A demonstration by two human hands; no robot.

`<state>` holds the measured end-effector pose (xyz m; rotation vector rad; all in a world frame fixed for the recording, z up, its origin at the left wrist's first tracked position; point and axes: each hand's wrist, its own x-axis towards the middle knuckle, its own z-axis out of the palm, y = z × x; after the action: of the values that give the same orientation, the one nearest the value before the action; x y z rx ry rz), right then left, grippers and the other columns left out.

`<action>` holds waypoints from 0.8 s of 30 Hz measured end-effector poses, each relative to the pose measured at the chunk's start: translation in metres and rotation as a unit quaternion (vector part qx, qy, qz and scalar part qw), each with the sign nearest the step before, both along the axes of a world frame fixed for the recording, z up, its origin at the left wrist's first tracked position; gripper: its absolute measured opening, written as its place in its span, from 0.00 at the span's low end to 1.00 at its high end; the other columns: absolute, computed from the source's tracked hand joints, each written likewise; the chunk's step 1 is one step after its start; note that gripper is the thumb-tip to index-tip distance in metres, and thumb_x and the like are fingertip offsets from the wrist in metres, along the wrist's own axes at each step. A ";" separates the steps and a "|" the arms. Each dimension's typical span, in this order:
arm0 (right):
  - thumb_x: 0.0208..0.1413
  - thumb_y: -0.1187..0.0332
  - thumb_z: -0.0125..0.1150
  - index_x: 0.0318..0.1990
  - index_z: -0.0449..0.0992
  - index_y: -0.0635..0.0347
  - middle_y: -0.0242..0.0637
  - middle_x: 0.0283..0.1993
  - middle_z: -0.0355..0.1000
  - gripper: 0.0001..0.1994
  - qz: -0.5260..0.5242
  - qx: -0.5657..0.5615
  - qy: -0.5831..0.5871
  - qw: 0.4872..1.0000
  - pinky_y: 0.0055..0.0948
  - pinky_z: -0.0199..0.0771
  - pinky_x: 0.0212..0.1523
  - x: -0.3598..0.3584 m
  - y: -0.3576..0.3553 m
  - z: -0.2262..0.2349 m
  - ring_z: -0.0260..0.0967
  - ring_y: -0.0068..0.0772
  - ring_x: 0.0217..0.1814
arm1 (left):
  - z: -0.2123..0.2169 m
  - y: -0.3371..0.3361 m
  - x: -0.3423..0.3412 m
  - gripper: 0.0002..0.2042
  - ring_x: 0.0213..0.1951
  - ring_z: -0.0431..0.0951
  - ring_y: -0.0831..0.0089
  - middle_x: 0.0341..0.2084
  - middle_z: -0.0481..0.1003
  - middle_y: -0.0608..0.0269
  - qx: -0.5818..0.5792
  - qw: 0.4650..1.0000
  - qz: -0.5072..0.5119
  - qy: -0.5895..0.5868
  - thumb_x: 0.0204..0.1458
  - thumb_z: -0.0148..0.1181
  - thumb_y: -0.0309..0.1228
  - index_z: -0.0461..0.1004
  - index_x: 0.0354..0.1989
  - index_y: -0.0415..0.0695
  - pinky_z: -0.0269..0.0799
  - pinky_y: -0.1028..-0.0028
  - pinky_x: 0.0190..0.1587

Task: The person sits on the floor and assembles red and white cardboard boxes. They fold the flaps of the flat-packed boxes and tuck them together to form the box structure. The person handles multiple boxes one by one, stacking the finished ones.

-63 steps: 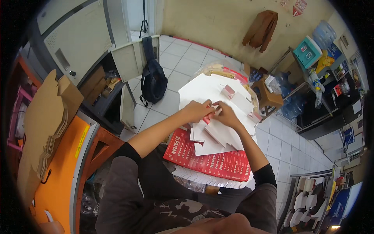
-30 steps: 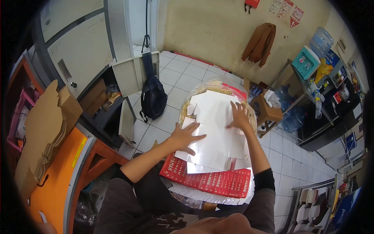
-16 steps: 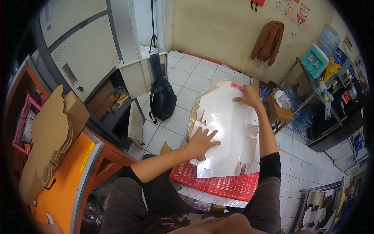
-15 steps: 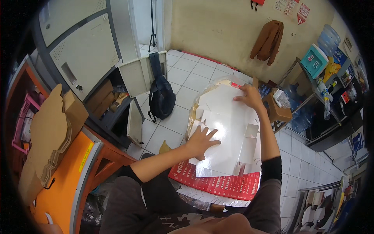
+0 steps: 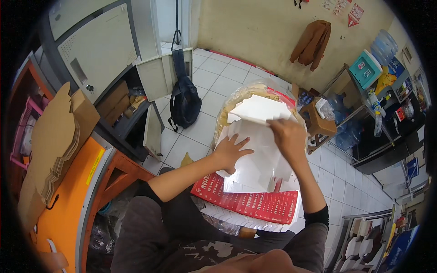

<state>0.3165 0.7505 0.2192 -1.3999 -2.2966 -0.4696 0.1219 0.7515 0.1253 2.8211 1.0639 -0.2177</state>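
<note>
A glossy white cardboard box blank (image 5: 252, 182) lies in front of me, on top of a stack of red printed cardboard sheets (image 5: 246, 202). My left hand (image 5: 230, 152) is open, its fingers spread and pressed on the blank's left side. My right hand (image 5: 287, 136) is closed on the edge of the blank's far panel (image 5: 261, 107), which is bent up and over toward me. That hand hides some of the right side and its fingertips. Behind the raised panel, clear plastic wrapping (image 5: 225, 109) surrounds a yellowish bundle.
To the left stands an orange table (image 5: 68, 200) bearing stacked brown cardboard pieces (image 5: 50, 145). A dark backpack (image 5: 185, 107) hangs at an open locker door (image 5: 157, 75). A brown carton (image 5: 318, 120) and a metal rack (image 5: 359, 107) with water bottles are on the right.
My right hand has drawn the blank's far panel up and toward me; it lay flat before. My left hand stays spread on the blank. The whole view has shifted slightly.
</note>
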 end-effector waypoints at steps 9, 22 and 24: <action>0.40 0.78 0.54 0.44 0.75 0.53 0.36 0.41 0.74 0.19 -0.039 0.076 0.034 0.996 0.33 0.75 0.41 -0.012 -0.070 -0.034 0.73 0.37 0.42 | -0.012 0.013 -0.025 0.48 0.61 0.60 0.61 0.57 0.64 0.53 0.010 0.993 0.013 -0.117 0.29 0.69 0.52 0.58 0.61 0.41 0.55 0.60 0.60; 0.45 0.80 0.55 0.45 0.74 0.61 0.44 0.38 0.70 0.16 -0.046 0.113 0.211 0.970 0.40 0.61 0.49 0.049 -0.020 -0.051 0.63 0.49 0.48 | -0.010 0.072 -0.014 0.18 0.40 0.75 0.63 0.35 0.74 0.60 -0.111 0.890 0.280 -0.343 0.41 0.66 0.41 0.74 0.35 0.42 0.68 0.63 0.40; 0.37 0.65 0.70 0.60 0.57 0.67 0.54 0.54 0.61 0.40 -0.180 0.177 0.179 0.951 0.44 0.54 0.58 0.051 -0.025 -0.059 0.55 0.55 0.58 | -0.012 0.070 -0.011 0.16 0.41 0.75 0.63 0.34 0.74 0.63 -0.046 0.901 0.267 -0.338 0.43 0.64 0.42 0.75 0.37 0.46 0.68 0.62 0.40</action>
<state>0.3679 0.7252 0.1600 -1.5673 -1.5857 -0.6392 0.1112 0.8211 0.1138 2.1061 1.4888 0.6848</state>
